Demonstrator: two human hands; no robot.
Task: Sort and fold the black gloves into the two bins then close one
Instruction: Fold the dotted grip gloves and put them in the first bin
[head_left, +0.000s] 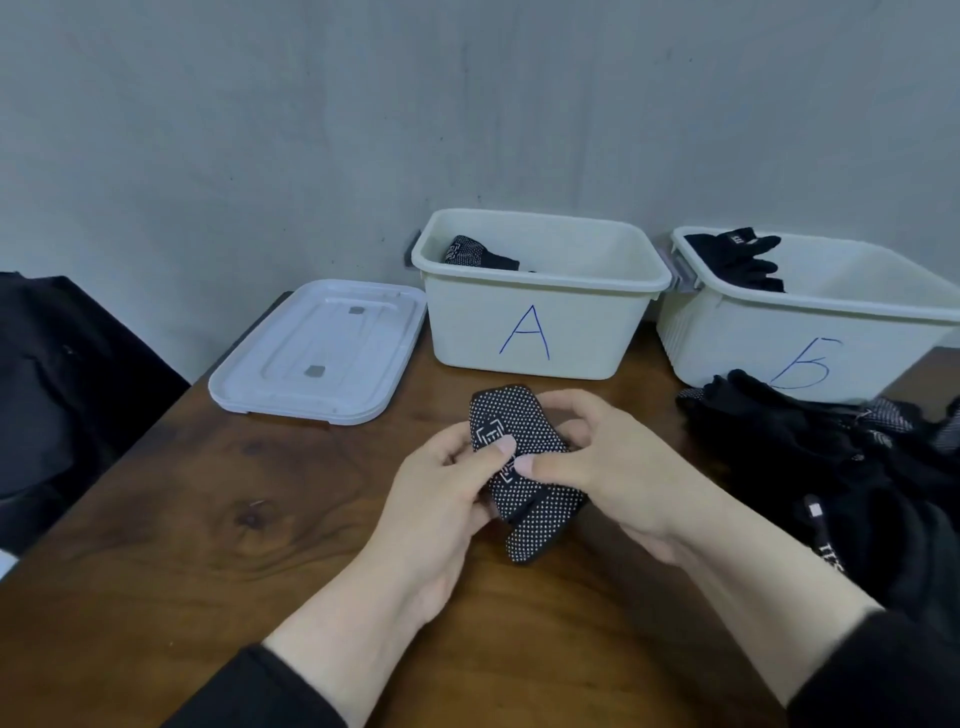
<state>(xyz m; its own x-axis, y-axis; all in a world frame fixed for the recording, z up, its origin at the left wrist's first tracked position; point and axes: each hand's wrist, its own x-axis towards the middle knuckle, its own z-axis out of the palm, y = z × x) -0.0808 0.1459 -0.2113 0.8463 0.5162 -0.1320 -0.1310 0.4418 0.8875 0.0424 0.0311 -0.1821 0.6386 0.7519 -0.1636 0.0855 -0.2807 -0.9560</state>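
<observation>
Lid (319, 352) lies up-left of the grip. Left hand (447, 488) and right hand (597, 467) both pinch the dotted glove (524, 473), thumbs pressed on top, above the table (182, 519). Bin A (540, 317) stands directly beyond; bin B (810, 332) and loose glove pile (841, 467) lie right.

I pinch a folded dotted glove (524, 473) between my left hand (447, 488) and right hand (597, 457), over the table (208, 519). Far: bin A (540, 322), bin B (810, 332), lid (317, 353) left, glove pile (852, 467) right.
</observation>
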